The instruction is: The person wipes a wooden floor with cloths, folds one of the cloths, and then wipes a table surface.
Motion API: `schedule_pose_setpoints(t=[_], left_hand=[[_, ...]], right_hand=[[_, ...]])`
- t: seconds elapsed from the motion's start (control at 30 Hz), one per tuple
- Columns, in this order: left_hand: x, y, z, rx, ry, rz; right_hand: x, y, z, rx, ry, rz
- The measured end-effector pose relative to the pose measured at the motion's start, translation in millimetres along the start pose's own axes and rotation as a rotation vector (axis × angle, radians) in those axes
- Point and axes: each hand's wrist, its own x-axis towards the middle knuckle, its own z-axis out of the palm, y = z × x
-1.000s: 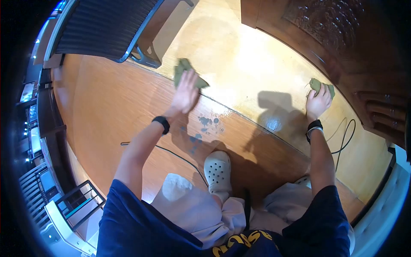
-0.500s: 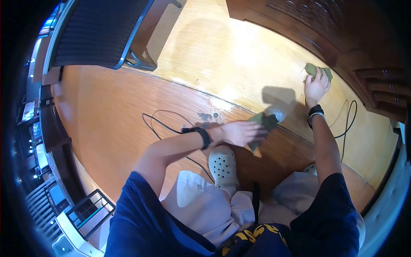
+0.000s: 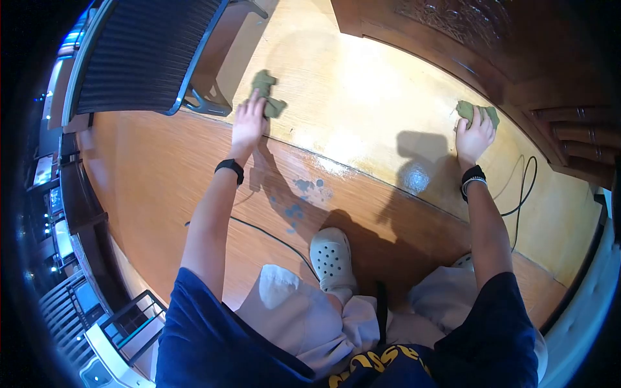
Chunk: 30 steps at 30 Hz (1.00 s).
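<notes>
My left hand (image 3: 248,126) reaches far forward, its fingers closed on a crumpled green cloth (image 3: 264,84) on the pale floor near the dark ribbed furniture piece. Off to the right, my right hand (image 3: 475,139) grips a second green cloth (image 3: 464,108), bunched up beside the base of the brown wooden furniture. The palms face down, so the undersides of both cloths are hidden. Bluish-grey worn patches (image 3: 304,185) mark the orange-brown floor (image 3: 155,174) below my left forearm. A wet, shiny spot (image 3: 415,178) glints between my arms.
Carved brown wooden furniture (image 3: 440,64) borders the upper right. A dark ribbed panel on legs (image 3: 136,58) stands upper left. A black cable (image 3: 275,238) runs by my clog (image 3: 331,255); another looped cable (image 3: 522,197) lies near my right forearm. A white-and-black rack (image 3: 129,336) is lower left.
My left hand has swept the cloth forward and left, from the floor ahead of my clog to near the ribbed panel. The right hand stays almost in place on its cloth.
</notes>
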Motion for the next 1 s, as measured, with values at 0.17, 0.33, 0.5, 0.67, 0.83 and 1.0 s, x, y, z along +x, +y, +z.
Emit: schedule_pose_setpoints(t=[0.17, 0.33, 0.5, 0.67, 0.83, 1.0], left_hand=[[14.7, -11.5, 5.5, -0.071, 0.018, -0.214], [34.7, -29.1, 20.8, -0.223, 0.078, -0.27], [65.1, -51.1, 53.2, -0.436, 0.243, -0.457], [118.8, -49.8, 56.7, -0.444, 0.234, -0.651], [192.5, 20.5, 21.6, -0.674, 0.119, -0.33], [212.7, 158.7, 28.3, -0.147, 0.25, 0.17]], right_hand=[[0.2, -2.6, -6.1, -0.045, -0.013, 0.001], [-1.7, -1.9, -5.2, -0.037, -0.02, 0.003], [0.3, -0.2, -1.9, -0.023, -0.014, -0.003], [1.9, -4.0, -8.0, -0.019, -0.029, 0.01], [3.0, -5.7, -9.2, 0.021, -0.024, 0.027], [3.5, -7.9, -11.1, 0.012, -0.028, 0.033]])
